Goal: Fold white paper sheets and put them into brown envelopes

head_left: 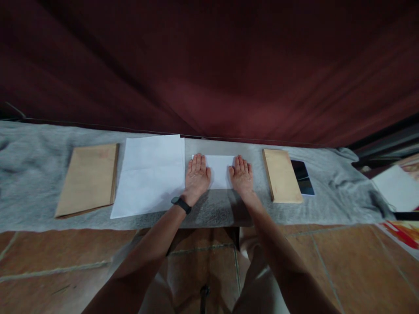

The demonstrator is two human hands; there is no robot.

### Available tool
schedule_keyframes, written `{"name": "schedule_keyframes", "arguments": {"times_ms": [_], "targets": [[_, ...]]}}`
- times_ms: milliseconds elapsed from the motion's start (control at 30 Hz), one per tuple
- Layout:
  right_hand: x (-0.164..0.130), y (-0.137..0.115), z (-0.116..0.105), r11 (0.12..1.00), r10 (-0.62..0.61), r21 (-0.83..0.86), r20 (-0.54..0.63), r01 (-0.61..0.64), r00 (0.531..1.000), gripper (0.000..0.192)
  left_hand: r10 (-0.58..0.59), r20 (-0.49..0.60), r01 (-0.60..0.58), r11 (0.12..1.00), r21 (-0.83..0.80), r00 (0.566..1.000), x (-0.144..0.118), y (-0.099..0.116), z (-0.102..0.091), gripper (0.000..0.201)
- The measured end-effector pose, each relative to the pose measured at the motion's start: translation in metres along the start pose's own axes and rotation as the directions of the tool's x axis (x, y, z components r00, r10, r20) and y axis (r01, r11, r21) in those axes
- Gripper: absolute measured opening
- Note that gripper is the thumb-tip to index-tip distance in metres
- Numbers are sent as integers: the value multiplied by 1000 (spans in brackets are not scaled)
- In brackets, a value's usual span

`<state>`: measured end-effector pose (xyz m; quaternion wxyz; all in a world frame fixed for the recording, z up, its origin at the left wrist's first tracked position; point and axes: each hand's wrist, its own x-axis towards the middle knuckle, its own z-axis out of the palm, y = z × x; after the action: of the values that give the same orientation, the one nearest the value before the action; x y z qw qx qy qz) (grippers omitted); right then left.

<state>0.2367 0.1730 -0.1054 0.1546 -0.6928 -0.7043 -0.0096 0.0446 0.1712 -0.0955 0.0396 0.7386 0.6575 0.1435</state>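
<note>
In the head view, the left hand (197, 175) and right hand (241, 175) lay flat, palms down, well apart, gripping nothing; each pressed one end of the folded white paper (220, 172), whose middle showed between them on the gray cloth (225, 214).

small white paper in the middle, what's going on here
A person has the left grip and right grip laid flat over opposite ends of the small white paper on a gray cloth. Larger white sheets and a brown paper stack lie to the left; a tan block and a dark, glossy item lie to the right.
</note>
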Motion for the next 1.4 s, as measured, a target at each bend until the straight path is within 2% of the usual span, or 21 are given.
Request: {"name": "schedule_keyframes", "arguments": {"times_ms": [100,267,367,567,800,867,967,1033,1133,1400], "targets": [[1,-4,-8,1000,-6,7,-28,7,1000,56,-1,0,1,1000,-13,1000,0,1,-1,61],[-5,-31,-11,966,-245,98,44,240,968,53,10,0,-10,1000,-20,1000,-1,2,-5,57],[-11,-41,-6,949,-306,107,88,297,948,51,20,8,-20,1000,-24,1000,-1,1,-6,56],[-12,-30,-2,974,-218,72,67,213,974,51,9,12,-8,1000,-22,1000,-1,2,-5,56],[-11,-21,0,985,-173,29,42,172,984,52,-18,-2,18,1000,5,1000,-3,6,-7,59],[-11,-21,-1,985,-173,22,41,172,984,52,31,-9,-31,999,-5,999,-6,13,-8,59],[-12,-22,-2,983,-185,15,46,185,982,52,182,8,-182,982,-43,983,-11,27,-6,57],[-12,-23,-4,981,-194,12,53,194,979,52,222,33,-219,974,-62,975,-13,35,-4,56],[-13,-21,-4,982,-190,14,58,189,980,52,190,61,-186,981,-61,980,-13,37,0,56],[-13,-13,-1,985,-174,7,38,174,984,53,133,52,-133,991,-4,990,-9,22,-1,59]]}}
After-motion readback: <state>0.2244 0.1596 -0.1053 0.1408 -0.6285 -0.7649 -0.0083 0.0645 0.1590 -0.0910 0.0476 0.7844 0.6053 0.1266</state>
